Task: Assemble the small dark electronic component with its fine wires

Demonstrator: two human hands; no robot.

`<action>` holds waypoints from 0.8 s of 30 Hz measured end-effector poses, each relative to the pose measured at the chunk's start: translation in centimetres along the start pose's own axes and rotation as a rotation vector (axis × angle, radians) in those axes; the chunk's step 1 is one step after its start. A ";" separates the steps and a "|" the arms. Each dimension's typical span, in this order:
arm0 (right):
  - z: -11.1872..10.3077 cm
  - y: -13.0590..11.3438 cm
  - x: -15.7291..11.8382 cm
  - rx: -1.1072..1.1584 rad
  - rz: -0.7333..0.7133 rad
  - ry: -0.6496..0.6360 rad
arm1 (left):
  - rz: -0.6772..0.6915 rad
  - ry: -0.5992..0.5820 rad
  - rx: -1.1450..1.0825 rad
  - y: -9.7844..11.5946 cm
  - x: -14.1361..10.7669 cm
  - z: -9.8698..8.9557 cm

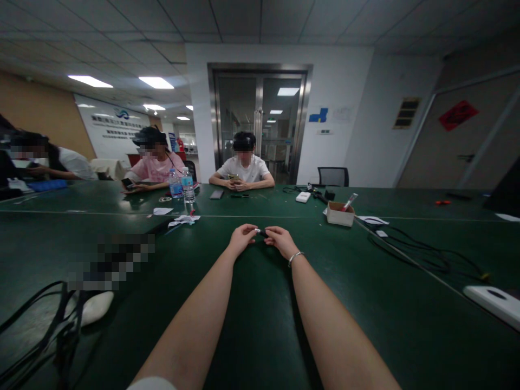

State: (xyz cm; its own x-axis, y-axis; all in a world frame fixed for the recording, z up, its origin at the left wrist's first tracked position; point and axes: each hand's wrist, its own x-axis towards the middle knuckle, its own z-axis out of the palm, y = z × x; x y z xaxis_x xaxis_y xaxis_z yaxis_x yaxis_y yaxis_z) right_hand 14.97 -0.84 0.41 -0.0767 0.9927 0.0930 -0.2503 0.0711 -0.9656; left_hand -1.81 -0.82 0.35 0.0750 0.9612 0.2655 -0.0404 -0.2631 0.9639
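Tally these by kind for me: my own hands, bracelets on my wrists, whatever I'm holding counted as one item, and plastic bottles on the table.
Your hands: 2
Bracelet: 1
Held silver-and-black item: 1
Plastic bottles: 2
Total: 6

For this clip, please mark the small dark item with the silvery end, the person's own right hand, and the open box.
Small dark item [262, 233]: head view, on its dark section.
Right hand [283, 241]: head view, on the back of the hand.
Open box [340, 219]: head view, on its front wall.
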 end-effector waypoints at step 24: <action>0.1 -0.2 -0.3 -0.007 0.008 -0.006 | -0.002 0.022 -0.011 -0.5 0.3 0.0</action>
State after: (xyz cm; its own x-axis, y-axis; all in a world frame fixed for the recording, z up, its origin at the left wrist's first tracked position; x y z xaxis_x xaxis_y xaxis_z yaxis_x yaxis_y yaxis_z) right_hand 14.92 -1.13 0.63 -0.0849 0.9926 0.0869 -0.2431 0.0639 -0.9679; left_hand -1.80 -0.38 -0.02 0.0532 0.9632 0.2634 -0.0510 -0.2608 0.9640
